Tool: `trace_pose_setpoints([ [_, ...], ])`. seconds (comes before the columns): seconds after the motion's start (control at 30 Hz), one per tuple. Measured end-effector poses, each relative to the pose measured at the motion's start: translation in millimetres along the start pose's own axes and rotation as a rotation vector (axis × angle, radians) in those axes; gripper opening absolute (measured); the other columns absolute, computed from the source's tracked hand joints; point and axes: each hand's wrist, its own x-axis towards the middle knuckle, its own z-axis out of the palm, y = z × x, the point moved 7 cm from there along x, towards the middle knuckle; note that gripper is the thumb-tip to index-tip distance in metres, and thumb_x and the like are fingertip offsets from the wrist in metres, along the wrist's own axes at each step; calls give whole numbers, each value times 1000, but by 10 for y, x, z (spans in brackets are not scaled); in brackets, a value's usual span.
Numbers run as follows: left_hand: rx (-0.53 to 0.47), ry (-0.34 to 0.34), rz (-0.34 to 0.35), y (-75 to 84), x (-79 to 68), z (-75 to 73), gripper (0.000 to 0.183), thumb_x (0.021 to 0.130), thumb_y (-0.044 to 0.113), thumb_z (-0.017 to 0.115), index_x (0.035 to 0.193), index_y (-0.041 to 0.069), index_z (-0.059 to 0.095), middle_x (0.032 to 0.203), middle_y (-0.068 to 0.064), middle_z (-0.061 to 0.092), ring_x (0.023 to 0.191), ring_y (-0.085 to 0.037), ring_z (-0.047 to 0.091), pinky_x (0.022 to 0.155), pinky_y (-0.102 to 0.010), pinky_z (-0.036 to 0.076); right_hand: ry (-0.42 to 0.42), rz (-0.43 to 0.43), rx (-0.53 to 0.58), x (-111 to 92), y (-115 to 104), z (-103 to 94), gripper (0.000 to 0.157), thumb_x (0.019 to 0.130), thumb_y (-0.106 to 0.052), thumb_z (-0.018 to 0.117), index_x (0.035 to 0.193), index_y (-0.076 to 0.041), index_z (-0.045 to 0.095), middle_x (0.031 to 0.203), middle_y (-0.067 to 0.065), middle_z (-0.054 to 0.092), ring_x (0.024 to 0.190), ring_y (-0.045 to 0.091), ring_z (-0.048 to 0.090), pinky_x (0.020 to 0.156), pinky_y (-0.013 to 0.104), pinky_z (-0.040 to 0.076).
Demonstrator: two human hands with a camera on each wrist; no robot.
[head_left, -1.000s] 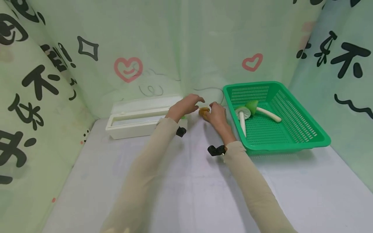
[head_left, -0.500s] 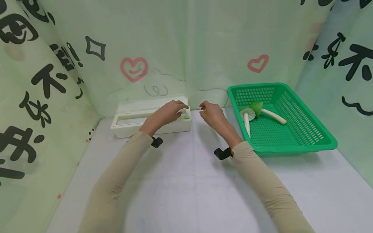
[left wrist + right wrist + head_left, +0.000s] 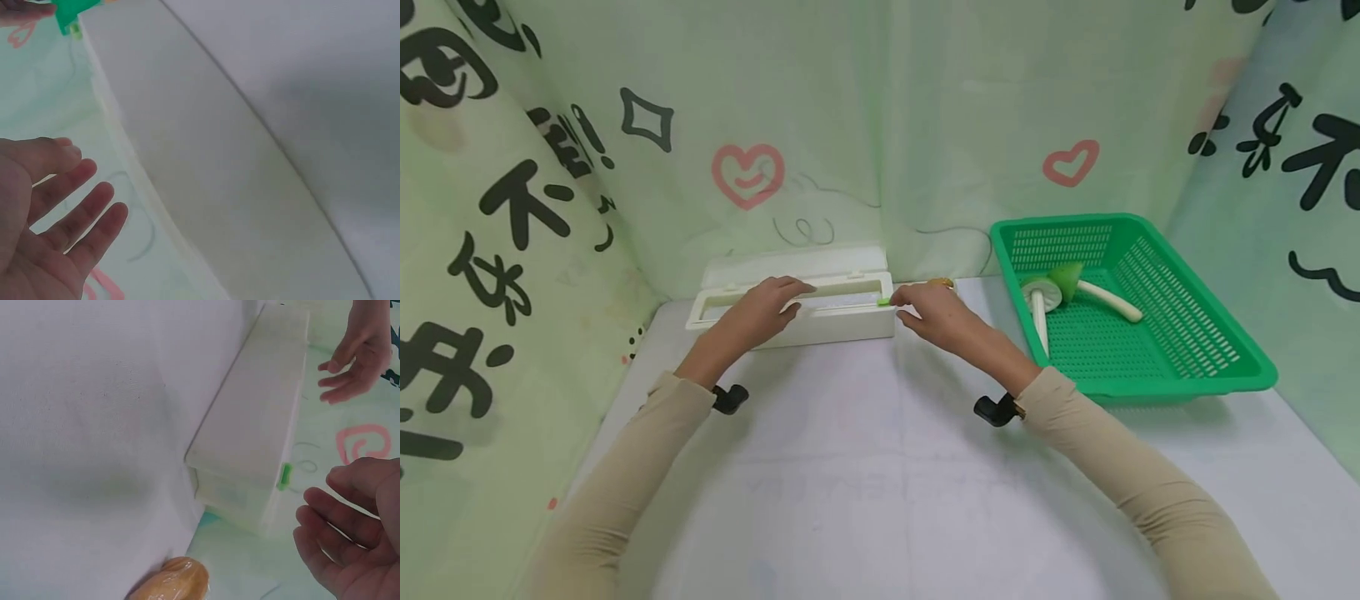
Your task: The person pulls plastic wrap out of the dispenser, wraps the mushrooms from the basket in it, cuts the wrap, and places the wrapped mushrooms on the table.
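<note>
A long white box [image 3: 835, 327] with a rimmed opening stands against the back curtain, a small green tab [image 3: 883, 302] at its right end. Over the box's left part my left hand [image 3: 752, 312] hovers with fingers spread loosely, holding nothing. My right hand [image 3: 936, 312] is at the right end, fingertips close to the green tab; in the right wrist view its fingers are relaxed and hold nothing. Behind that hand lies a brown, bread-like item in clear wrap [image 3: 178, 578], mostly hidden by the hand in the head view.
To the right stands a green perforated basket [image 3: 1157, 387]. Inside lie a toy-like mushroom with a white stem [image 3: 1039, 312] and a green-topped piece with a long white stem [image 3: 1108, 300]. Printed curtains [image 3: 962, 125] enclose the white table [image 3: 850, 483] at the back and sides.
My left hand has moved left along the box. My right hand has let go of the brown wrapped item and shifted left to the box's right end.
</note>
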Motion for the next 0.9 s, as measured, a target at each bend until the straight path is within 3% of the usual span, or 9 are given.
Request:
trace_pose_setpoints([
  [0.23, 9, 35, -44, -248, -339, 0, 35, 96, -7, 61, 131, -4, 62, 128, -24, 64, 118, -43, 60, 98, -51, 51, -26, -79, -41, 28, -58, -23, 22, 98, -5, 65, 119, 2, 69, 117, 15, 72, 109, 29, 68, 92, 41, 56],
  [0.47, 31, 73, -132, -534, -588, -38, 35, 98, -4, 60, 133, -1, 61, 132, -23, 63, 121, -43, 58, 96, -53, 52, -34, -153, -55, 130, -135, 19, 22, 99, -5, 65, 119, 1, 71, 116, 14, 73, 108, 28, 68, 92, 39, 56],
  [0.67, 33, 8, -187, -704, -718, -103, 35, 100, -2, 58, 135, -2, 58, 130, -26, 62, 119, -45, 58, 92, -55, 52, -84, -152, -27, 291, -142, 56, 25, 100, -5, 63, 123, 1, 70, 121, 14, 71, 113, 30, 67, 95, 40, 55],
  [0.9, 62, -66, -174, -796, -711, -154, 35, 99, -4, 59, 134, -5, 58, 129, -28, 62, 120, -46, 58, 96, -56, 51, -158, -225, -70, 559, -203, 80, 25, 100, -6, 64, 123, 1, 70, 123, 14, 71, 115, 30, 65, 98, 40, 53],
])
